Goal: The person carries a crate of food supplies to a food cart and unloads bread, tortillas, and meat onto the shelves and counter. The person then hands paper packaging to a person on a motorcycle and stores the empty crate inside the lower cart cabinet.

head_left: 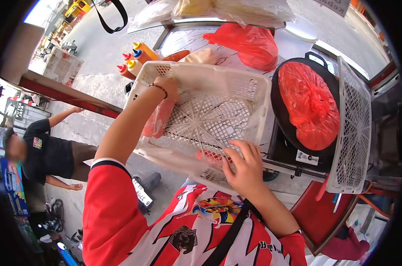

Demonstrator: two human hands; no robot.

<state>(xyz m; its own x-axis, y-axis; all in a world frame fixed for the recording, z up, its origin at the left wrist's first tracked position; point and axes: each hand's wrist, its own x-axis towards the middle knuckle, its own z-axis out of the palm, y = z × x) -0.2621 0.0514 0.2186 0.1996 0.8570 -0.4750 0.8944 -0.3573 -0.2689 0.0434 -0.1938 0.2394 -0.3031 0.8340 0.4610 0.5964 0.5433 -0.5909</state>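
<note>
A white plastic basket [261, 119] with a lattice floor stands in front of me. Inside its left end, my left hand [166, 86] is curled closed at the top of a pink plastic-wrapped package [156, 119]; the wrist and fingers partly cover the grip. Over the basket's near right side, my right hand [243, 166] has its fingers apart and holds nothing. Close to its fingertips, another red package [208, 156] lies low in the basket, partly hidden by the near wall.
Sauce bottles [141, 55] stand behind the basket's left corner. A red bag [249, 46] lies behind it. On the right, another red bag [309, 106] rests on a black pan [283, 117], beside an upright white basket [354, 133]. A person [50, 148] is at the left.
</note>
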